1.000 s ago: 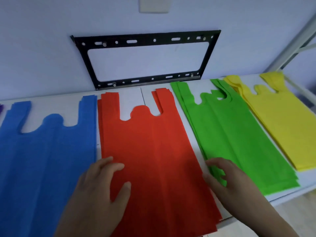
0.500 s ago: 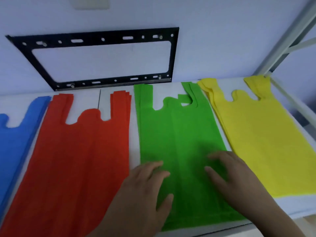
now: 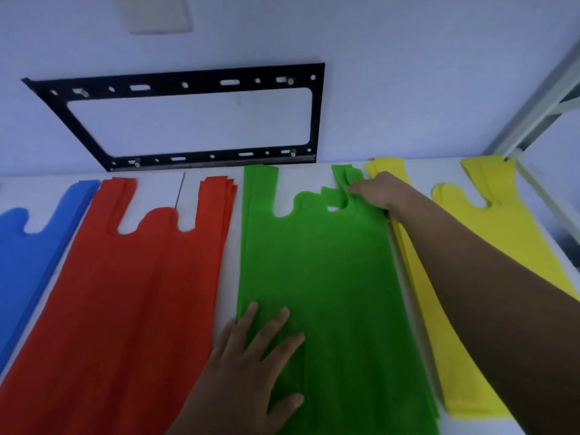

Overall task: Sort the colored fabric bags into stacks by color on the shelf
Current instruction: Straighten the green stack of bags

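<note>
Beneath a person's left hand [image 3: 251, 365], laid flat with fingers straight and spread, lies the near left corner of a stack of green bags [image 3: 329, 277] on a white shelf [image 3: 157, 189]. The right hand [image 3: 376, 193] reaches to the far end of the same stack, its fingers bent down onto the right-side green handle [image 3: 345, 175], part of which is folded over. Whether they pinch the fabric or only touch it cannot be told.

Just to the left of the left hand sits a stack of red bags [image 3: 125, 293], its edges slightly fanned, and beyond that a stack of blue bags [image 3: 28, 262] runs out of view. Under the right forearm and to the right of the right hand lies a stack of yellow bags [image 3: 502, 233], close beside the green one. All four stacks lie flat with their handles pointing toward the wall [image 3: 408, 73].

Past the fingertips of both hands, a black metal bracket [image 3: 194, 84] is bolted to the wall, with a pale wall plate [image 3: 153, 14] above it. A pale shelf post [image 3: 539, 98] rises beyond the right hand.
</note>
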Tool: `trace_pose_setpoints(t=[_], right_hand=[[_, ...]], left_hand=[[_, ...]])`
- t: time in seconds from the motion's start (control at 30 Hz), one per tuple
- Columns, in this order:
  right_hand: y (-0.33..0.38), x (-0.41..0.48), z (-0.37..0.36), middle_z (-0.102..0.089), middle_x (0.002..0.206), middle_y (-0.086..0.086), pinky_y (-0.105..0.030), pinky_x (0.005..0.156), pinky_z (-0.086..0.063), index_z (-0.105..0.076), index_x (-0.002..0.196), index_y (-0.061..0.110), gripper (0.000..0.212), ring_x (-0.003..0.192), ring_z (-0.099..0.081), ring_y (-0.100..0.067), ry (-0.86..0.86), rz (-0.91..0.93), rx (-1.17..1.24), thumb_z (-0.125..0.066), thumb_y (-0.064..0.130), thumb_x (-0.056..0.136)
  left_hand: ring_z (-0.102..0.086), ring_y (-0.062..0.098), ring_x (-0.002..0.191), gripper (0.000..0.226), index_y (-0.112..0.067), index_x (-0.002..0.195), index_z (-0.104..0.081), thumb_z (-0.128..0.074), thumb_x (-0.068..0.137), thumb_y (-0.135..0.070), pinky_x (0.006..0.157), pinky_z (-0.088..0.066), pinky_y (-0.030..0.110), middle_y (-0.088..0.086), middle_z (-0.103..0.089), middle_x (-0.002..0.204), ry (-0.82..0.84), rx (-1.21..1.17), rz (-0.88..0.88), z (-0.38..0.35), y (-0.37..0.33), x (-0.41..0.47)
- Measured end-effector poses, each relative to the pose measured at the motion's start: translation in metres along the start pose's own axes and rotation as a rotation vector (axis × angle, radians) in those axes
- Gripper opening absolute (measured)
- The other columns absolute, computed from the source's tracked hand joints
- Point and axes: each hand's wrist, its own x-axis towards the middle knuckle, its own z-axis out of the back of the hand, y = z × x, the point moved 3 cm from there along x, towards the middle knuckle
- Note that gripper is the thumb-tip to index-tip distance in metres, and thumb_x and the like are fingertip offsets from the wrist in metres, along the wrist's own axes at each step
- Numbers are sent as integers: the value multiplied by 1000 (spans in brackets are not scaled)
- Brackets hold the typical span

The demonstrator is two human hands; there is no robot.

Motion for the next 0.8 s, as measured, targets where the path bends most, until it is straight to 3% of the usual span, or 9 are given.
trace_pose_setpoints(t=[0.07,0.13,0.3,0.4,0.5,0.57,0.67,0.7,0.8], right_hand=[[6,0,-6,-71,98,-23,-49,76,-60,-62,109,-6,38,84,-71,-34,88,-45,284,-71,19,82],[14,-1,-7,-70,81,-17,-36,58,-60,-64,94,0,9,74,-67,-30,155,-8,524,-64,4,87],[33,11,31,-63,93,-12,-34,70,-53,-57,109,18,35,77,-62,-26,-130,301,807,-65,2,79],[21,14,44,-59,108,-5,-32,82,-45,-65,111,18,42,98,-59,-23,-375,353,431,-66,22,70],[8,-3,16,-64,114,-11,-26,82,-45,-65,113,13,31,98,-62,-24,-467,427,50,-61,16,83],[9,-22,-23,-64,114,-8,-31,82,-51,-63,114,14,28,91,-63,-22,-359,529,-27,-58,13,87],[31,-46,-81,-60,117,-2,-25,55,-55,-56,124,25,34,67,-62,-12,-54,598,-126,-54,15,92],[41,-49,-98,-56,123,-4,-26,57,-57,-52,129,31,41,72,-64,-14,-6,609,-259,-53,16,91],[67,-55,-144,-38,143,-15,-44,94,-53,-47,137,38,55,121,-50,-31,47,608,-607,-52,15,87]], left_hand=[[-50,37,130,75,-41,136,-50,-42,74,-83,91,-49,56,-3,-48,149,-4,8,1,0,1,2],[-51,37,129,75,-41,133,-52,-45,72,-83,90,-50,56,-4,-50,148,-5,-6,2,0,2,2],[-53,37,128,74,-40,130,-55,-48,70,-82,89,-53,56,-5,-52,146,-56,-54,8,-2,5,2],[-54,37,127,73,-40,129,-55,-46,69,-82,89,-52,56,-5,-53,145,-78,-18,8,-4,4,2],[-58,36,123,73,-39,125,-57,-45,68,-82,87,-52,54,-3,-57,141,-111,1,-4,-3,4,3],[-60,35,120,72,-39,123,-57,-44,67,-82,87,-51,53,-3,-59,139,-125,-4,0,-3,4,5],[-59,34,122,68,-40,121,-57,-47,67,-80,89,-49,50,-7,-56,141,-77,-37,24,-3,7,7],[-58,33,123,68,-40,121,-57,-48,67,-79,89,-49,49,-8,-55,142,-57,-59,23,-3,8,7],[-55,30,127,65,-40,122,-57,-50,68,-75,91,-51,46,-11,-52,144,-64,-140,38,-5,9,3]])
